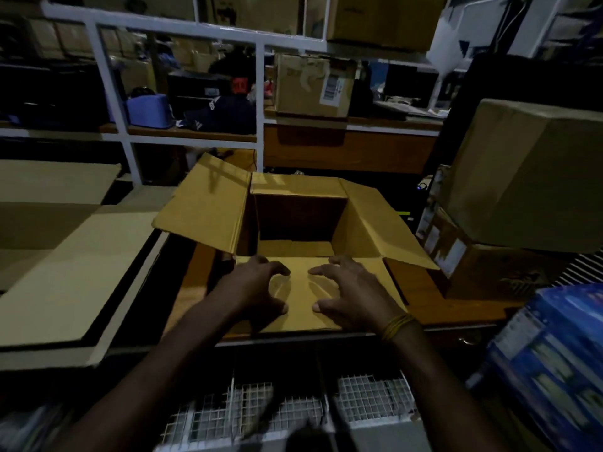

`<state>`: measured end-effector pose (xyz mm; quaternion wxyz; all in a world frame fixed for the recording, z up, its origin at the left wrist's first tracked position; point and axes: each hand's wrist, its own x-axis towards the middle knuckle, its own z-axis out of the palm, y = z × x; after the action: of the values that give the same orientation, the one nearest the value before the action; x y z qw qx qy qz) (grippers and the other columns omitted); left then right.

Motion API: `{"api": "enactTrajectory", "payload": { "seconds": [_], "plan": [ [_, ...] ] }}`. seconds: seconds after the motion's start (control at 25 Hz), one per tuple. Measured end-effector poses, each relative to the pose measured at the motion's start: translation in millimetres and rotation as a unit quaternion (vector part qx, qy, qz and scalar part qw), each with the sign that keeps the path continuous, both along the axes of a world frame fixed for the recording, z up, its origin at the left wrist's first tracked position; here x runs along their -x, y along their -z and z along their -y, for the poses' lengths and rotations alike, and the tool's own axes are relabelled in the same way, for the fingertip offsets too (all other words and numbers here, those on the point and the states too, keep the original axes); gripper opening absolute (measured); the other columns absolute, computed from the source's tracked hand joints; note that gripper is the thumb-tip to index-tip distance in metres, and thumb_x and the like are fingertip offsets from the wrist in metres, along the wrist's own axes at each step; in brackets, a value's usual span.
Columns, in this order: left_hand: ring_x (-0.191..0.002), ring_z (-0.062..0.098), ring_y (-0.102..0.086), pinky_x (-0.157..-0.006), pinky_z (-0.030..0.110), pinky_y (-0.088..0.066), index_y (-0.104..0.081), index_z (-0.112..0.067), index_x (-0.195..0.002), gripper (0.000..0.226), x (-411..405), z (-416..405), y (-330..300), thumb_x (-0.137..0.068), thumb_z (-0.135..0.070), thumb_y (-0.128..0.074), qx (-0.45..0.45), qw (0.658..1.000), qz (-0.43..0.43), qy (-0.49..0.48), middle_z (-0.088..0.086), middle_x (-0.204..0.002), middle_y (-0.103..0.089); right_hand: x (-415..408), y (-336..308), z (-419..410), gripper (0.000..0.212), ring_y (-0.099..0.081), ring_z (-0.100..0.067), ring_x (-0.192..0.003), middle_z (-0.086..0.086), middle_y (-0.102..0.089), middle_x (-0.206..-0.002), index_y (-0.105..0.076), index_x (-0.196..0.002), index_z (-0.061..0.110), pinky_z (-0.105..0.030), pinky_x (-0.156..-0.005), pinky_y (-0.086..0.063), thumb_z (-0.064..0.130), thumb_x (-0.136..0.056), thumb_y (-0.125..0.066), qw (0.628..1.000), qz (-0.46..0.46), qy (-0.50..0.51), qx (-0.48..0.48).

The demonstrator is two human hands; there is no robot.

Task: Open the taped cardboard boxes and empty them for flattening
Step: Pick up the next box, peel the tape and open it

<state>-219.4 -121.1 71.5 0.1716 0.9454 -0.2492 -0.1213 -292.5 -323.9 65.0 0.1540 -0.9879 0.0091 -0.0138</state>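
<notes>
Two hands, left hand [257,288] and right hand [352,295], press the near flap [300,298] of an open brown cardboard box [362,220]. Fingers spread and bent, clamping nothing. Flattened cardboard sheets [65,256] lie left.

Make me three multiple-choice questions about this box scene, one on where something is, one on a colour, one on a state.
1. Where do both hands rest?
A. on the near flap of the open box
B. inside the box
C. on the shelf

2. What colour is the band on the right wrist?
A. red
B. yellow
C. white

3. How is the box in front?
A. taped shut
B. flattened
C. open, flaps spread

Answers:
1 A: the left hand and right hand lie on the near flap.
2 B: the wrist band is yellow.
3 C: the open box shows its inside walls.
</notes>
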Motion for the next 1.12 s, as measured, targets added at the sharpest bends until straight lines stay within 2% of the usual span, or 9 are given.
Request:
{"api": "enactTrajectory", "payload": {
  "seconds": [0.16,0.24,0.4,0.56,0.72,0.8,0.92,1.04,1.12],
  "plan": [
    [-0.141,0.031,-0.030,-0.110,0.049,-0.039,-0.022,-0.036,-0.153,0.101,-2.7,11.3,26.6,-0.072,-0.041,-0.083,-0.110,0.988,0.111,-0.007,0.008,-0.158,-0.023,-14.4,31.0,8.2,0.097,-0.004,-0.029,-0.151,-0.008,-0.005,-0.165,-0.021,-0.152,0.041,-0.049,-0.119,-0.012,0.044,-0.075,-0.080,0.999,-0.024,0.014,0.033],
    [-0.139,0.033,-0.031,-0.107,0.048,-0.041,-0.019,-0.034,-0.153,0.106,-2.5,19.1,31.1,-0.070,-0.041,-0.084,-0.130,0.979,0.158,-0.024,0.011,-0.155,-0.025,-24.0,37.3,11.1,0.104,-0.001,-0.031,-0.151,-0.007,-0.005,-0.164,-0.016,-0.153,0.040,-0.055,-0.119,-0.009,0.042,-0.073,-0.083,0.998,-0.021,0.030,0.052],
    [-0.128,0.034,-0.040,-0.094,0.045,-0.050,-0.025,-0.030,-0.148,0.088,-4.4,31.8,36.6,-0.078,-0.039,-0.078,-0.146,0.957,0.243,-0.054,0.014,-0.144,-0.035,-38.9,37.4,19.3,0.088,-0.032,-0.028,-0.137,-0.003,-0.035,-0.149,-0.030,-0.148,0.037,-0.049,-0.113,-0.026,0.039,-0.076,-0.081,0.992,0.049,0.058,0.100],
    [-0.126,0.034,-0.041,-0.093,0.047,-0.047,-0.025,-0.030,-0.142,0.076,-14.7,33.3,45.2,-0.082,-0.041,-0.072,-0.143,0.946,0.284,-0.057,0.013,-0.141,-0.037,-44.0,47.8,17.9,0.064,-0.042,-0.026,-0.124,-0.003,-0.046,-0.135,-0.043,-0.134,0.036,-0.043,-0.101,-0.037,0.037,-0.080,-0.076,0.981,0.117,0.074,0.134],
    [-0.123,0.029,-0.044,-0.090,0.041,-0.048,-0.032,-0.031,-0.141,0.070,-27.5,28.3,45.6,-0.083,-0.044,-0.070,-0.125,0.951,0.280,-0.045,0.007,-0.139,-0.044,-46.7,44.5,24.4,0.045,-0.047,-0.022,-0.116,0.002,-0.054,-0.124,-0.053,-0.123,0.036,-0.041,-0.096,-0.040,0.036,-0.083,-0.073,0.984,0.141,0.052,0.096],
    [-0.113,0.024,-0.048,-0.082,0.034,-0.049,-0.041,-0.032,-0.132,0.058,-26.3,23.4,40.2,-0.083,-0.047,-0.069,-0.111,0.954,0.275,-0.040,0.000,-0.130,-0.051,-39.2,43.1,28.2,0.039,-0.049,-0.017,-0.111,0.007,-0.056,-0.119,-0.056,-0.118,0.038,-0.040,-0.094,-0.042,0.036,-0.082,-0.073,0.986,0.148,0.034,0.067],
    [-0.100,0.016,-0.049,-0.068,0.028,-0.041,-0.053,-0.036,-0.116,0.038,-11.5,12.7,28.4,-0.082,-0.042,-0.070,-0.068,0.969,0.239,0.003,-0.009,-0.117,-0.057,-16.6,47.5,32.5,0.033,-0.049,-0.010,-0.099,0.016,-0.057,-0.109,-0.057,-0.107,0.041,-0.034,-0.081,-0.042,0.039,-0.078,-0.072,0.986,0.165,-0.003,0.029],
    [-0.093,0.009,-0.042,-0.067,0.026,-0.034,-0.053,-0.041,-0.111,0.033,14.0,0.3,17.7,-0.083,-0.041,-0.069,-0.059,0.981,0.181,0.028,-0.019,-0.116,-0.053,15.1,48.9,34.2,0.031,-0.047,-0.006,-0.091,0.020,-0.055,-0.102,-0.055,-0.105,0.042,-0.031,-0.071,-0.042,0.046,-0.076,-0.066,0.988,0.152,-0.029,-0.002],
    [-0.091,0.004,-0.034,-0.069,0.027,-0.035,-0.048,-0.044,-0.111,0.031,27.5,-4.3,15.6,-0.085,-0.043,-0.066,-0.072,0.987,0.141,0.038,-0.023,-0.116,-0.047,29.8,49.1,35.4,0.033,-0.047,-0.004,-0.092,0.022,-0.054,-0.102,-0.053,-0.107,0.044,-0.030,-0.073,-0.044,0.049,-0.076,-0.063,0.992,0.112,-0.050,-0.015]
  ]
}}
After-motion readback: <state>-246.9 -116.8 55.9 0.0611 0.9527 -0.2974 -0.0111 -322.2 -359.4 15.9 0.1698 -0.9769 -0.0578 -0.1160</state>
